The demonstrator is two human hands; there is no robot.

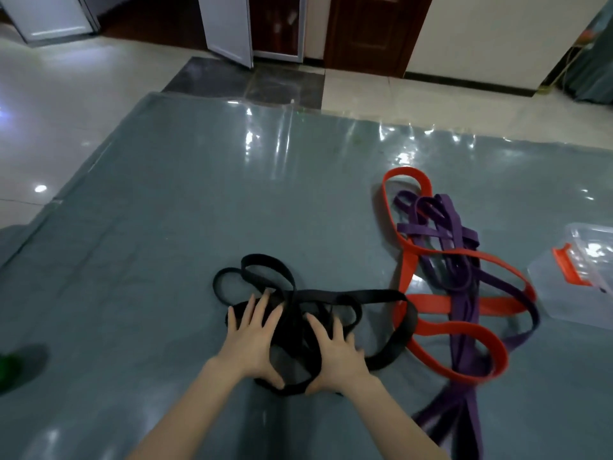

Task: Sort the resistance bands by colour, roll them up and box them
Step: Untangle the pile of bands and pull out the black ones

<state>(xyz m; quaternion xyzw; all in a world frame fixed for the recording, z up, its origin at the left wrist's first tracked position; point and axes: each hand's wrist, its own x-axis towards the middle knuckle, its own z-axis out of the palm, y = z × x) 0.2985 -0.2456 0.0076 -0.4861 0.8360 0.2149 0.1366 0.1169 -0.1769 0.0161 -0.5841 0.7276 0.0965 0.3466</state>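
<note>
On a grey mat [166,210] spread over the tiled floor, both hands lay on a loose tangle of black bands [295,313]; the left hand [253,340] pressed flat with fingers spread, thumb tucked against the near loop; the right hand [335,355] did likewise, fingers straight and apart, pinching nothing. To the right, red bands [428,302] and purple bands [464,293] sprawled intertwined, one black loop touching the red; a clear box [564,293] with a red latch [569,263] stood just beside them at the mat's right edge.
</note>
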